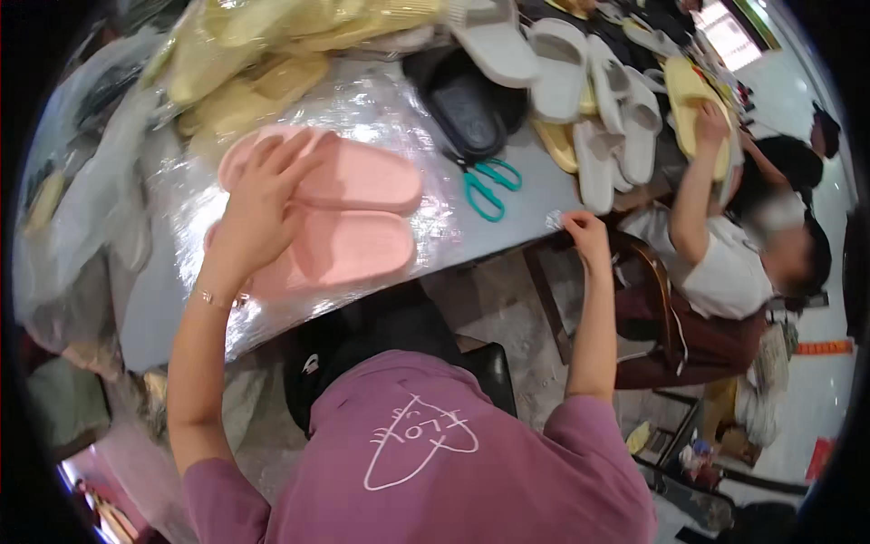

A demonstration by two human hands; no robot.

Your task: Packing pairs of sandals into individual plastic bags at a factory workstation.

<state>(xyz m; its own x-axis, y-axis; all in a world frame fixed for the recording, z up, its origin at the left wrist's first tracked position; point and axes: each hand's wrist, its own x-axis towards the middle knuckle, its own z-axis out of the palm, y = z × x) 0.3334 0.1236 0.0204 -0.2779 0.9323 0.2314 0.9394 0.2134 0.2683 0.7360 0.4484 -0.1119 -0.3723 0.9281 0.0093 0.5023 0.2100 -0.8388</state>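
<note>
My left hand lies splayed over 2 pink slippers on slick clear film near the table edge; my right hand pinches a see-through scrap. Careless pressure could skid the pair off.

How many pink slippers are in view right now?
2. The far pink slipper and the near pink slipper lie side by side on clear plastic, partly covered by the left hand. Piles could hide more.
</note>
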